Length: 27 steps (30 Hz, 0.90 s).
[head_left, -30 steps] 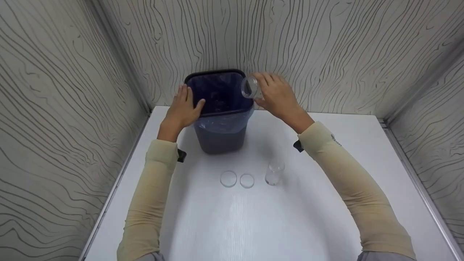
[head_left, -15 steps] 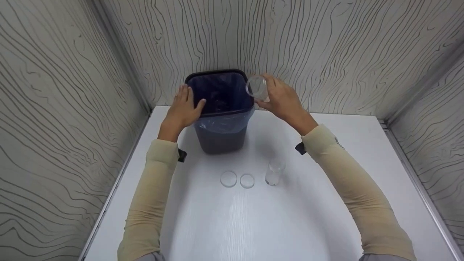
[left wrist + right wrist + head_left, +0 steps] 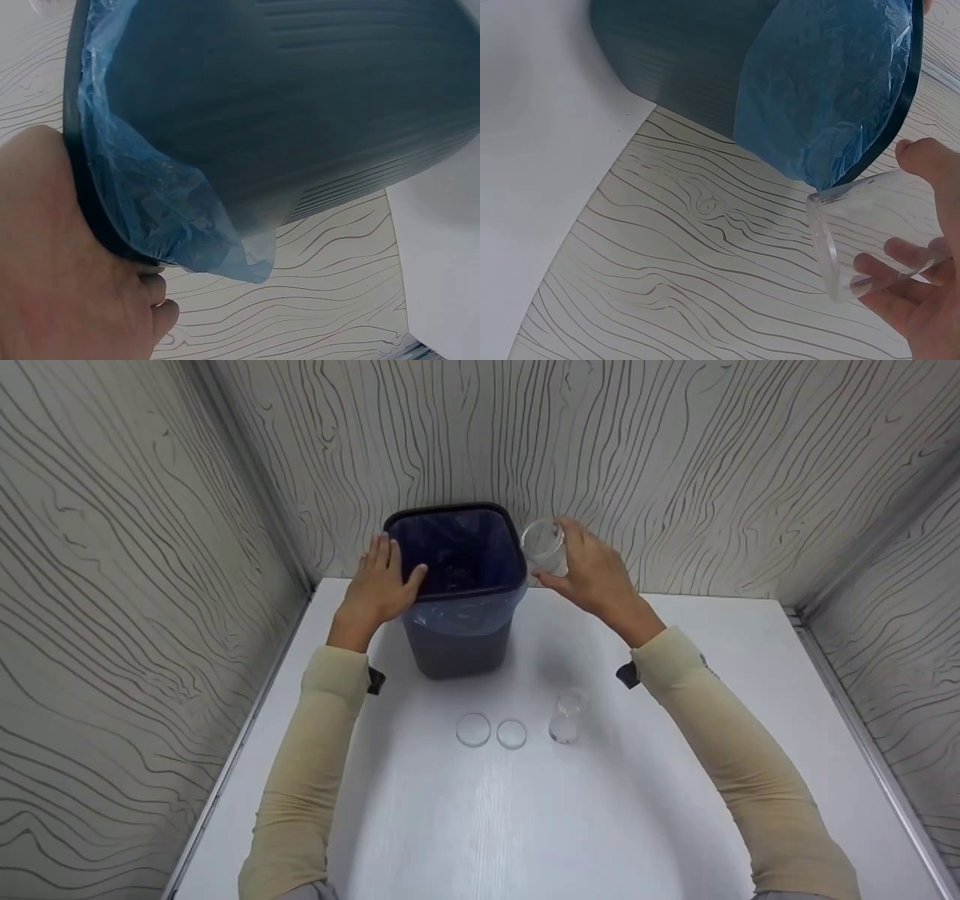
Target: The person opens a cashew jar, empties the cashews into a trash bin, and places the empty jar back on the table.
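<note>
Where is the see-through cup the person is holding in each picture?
Head: the clear cup is top middle, gripped by the right hand, just right of the bin.
Left wrist: the cup is not in it; only the bin and the left hand show.
Right wrist: the cup is lower right, pinched by fingers.
Shared landmark: the bin's blue liner.

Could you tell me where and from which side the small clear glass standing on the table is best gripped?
Grip the small glass round its side wall, near the middle, coming from the right: it stands upright, and the two clear discs lie on its left.
</note>
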Each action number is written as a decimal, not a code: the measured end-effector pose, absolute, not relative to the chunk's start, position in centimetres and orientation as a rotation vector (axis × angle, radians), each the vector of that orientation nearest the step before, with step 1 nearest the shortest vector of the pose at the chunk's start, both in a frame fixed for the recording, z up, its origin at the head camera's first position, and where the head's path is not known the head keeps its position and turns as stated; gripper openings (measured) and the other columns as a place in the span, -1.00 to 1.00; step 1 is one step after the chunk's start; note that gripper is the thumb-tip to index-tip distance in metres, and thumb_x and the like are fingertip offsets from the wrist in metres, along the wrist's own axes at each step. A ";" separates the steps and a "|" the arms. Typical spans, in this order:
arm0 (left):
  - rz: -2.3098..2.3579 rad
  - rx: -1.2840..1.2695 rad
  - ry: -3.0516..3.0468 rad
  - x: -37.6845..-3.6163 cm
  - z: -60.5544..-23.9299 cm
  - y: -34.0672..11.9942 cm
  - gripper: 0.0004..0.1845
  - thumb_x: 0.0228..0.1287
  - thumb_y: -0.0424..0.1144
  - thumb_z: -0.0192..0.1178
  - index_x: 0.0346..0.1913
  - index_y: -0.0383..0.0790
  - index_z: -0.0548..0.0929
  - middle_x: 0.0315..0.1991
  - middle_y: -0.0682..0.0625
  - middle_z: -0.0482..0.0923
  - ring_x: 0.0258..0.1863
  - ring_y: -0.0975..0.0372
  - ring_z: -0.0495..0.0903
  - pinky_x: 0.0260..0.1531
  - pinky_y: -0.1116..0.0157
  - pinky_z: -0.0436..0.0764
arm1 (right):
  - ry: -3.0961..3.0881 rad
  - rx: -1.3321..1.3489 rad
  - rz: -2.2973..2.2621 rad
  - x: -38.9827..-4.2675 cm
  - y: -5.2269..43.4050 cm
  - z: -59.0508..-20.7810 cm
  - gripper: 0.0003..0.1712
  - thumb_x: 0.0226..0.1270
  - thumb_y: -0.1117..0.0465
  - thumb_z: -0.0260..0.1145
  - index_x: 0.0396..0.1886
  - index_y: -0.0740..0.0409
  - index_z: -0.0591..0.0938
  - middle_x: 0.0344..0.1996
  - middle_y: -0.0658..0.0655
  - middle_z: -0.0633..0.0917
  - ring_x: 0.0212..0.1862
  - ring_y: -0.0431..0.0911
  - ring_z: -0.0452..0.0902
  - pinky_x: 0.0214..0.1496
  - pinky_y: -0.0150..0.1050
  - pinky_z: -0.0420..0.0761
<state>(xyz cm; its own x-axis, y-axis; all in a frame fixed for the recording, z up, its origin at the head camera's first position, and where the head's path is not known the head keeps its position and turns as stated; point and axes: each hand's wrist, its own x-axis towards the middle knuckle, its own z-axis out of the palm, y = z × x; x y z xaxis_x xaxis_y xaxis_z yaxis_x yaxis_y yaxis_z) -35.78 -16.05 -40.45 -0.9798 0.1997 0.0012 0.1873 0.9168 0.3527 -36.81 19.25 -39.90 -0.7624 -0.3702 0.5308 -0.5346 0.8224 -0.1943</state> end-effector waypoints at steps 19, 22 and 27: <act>0.512 0.313 3.062 -35.9 -40.2 -15.9 -0.09 0.73 0.26 -0.36 0.72 -0.42 -0.21 0.75 -0.34 -0.36 0.77 -0.11 -0.36 0.75 -0.07 -0.21 | -2.489 0.594 0.580 -36.0 21.4 -40.8 0.01 0.27 -0.09 0.63 0.48 0.33 0.36 0.18 0.40 0.70 0.15 0.27 0.72 0.11 0.20 0.76; 0.520 0.307 3.061 -35.8 -40.2 -15.9 -0.08 0.72 0.26 -0.35 0.72 -0.42 -0.21 0.75 -0.32 -0.37 0.77 -0.10 -0.36 0.75 -0.06 -0.21 | -2.480 0.581 0.594 -35.9 21.8 -40.9 0.00 0.27 -0.08 0.63 0.48 0.34 0.36 0.19 0.40 0.69 0.17 0.27 0.72 0.13 0.21 0.76; 0.516 0.301 3.059 -35.8 -40.2 -15.9 -0.08 0.72 0.27 -0.36 0.72 -0.42 -0.22 0.76 -0.31 -0.38 0.77 -0.09 -0.37 0.76 -0.05 -0.21 | -2.483 0.556 0.601 -35.8 22.6 -41.1 0.00 0.29 -0.09 0.62 0.48 0.35 0.35 0.18 0.43 0.69 0.16 0.30 0.72 0.11 0.23 0.76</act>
